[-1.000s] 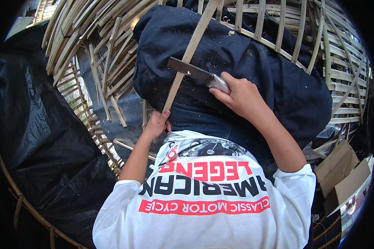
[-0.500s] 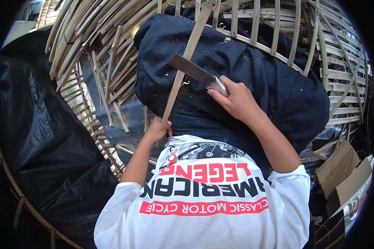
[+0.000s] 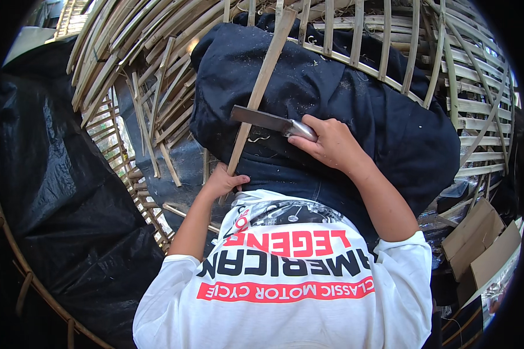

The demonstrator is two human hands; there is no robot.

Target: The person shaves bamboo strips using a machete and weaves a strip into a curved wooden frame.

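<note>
- Left hand grip clenched round the bamboo strip; its lower end is hidden.
- Right hand grasps the knife, covering its handle.

Pale tan bamboo strip over dark navy cloth flecked with light shavings. Grey steel knife. White shirt with red and black print. Glossy black sheet. Straw-coloured woven frame. Brown cardboard.

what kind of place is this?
Probably a bamboo basket-weaving workshop: half-woven bamboo frames all around, the left hand steadying a bamboo strip, the right hand drawing a knife across it.
</note>
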